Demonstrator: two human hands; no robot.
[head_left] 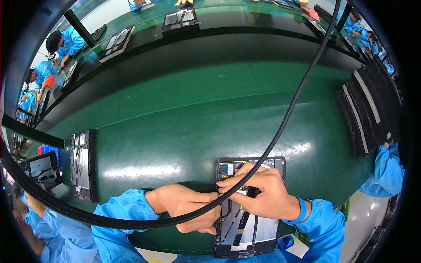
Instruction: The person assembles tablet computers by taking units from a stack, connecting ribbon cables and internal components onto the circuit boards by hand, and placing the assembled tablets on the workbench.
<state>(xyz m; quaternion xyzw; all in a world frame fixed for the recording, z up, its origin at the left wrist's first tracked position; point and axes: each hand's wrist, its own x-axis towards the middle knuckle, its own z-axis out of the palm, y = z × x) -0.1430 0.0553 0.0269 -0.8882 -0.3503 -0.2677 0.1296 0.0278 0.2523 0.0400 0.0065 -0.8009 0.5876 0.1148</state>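
An opened tablet (266,225) with its inner parts bare lies in front of me at the table's near edge. My left hand (186,208) is curled against the tablet's left edge, and its fingertips meet those of my other hand. Over the tablet's upper half, my right hand (263,191) is bent down with thumb and fingers pinched together near the left edge. Whatever sits between the fingertips is too small or hidden to make out. A blue band (301,209) circles my right wrist. A thick black cable (287,116) crosses the view in front of both hands.
Another opened tablet (82,164) lies at the left on the green table (184,125). Black slotted trays (366,109) are stacked at the right. A raised shelf at the back holds more tablets (180,21). Co-workers in blue sleeves (383,171) are on both sides.
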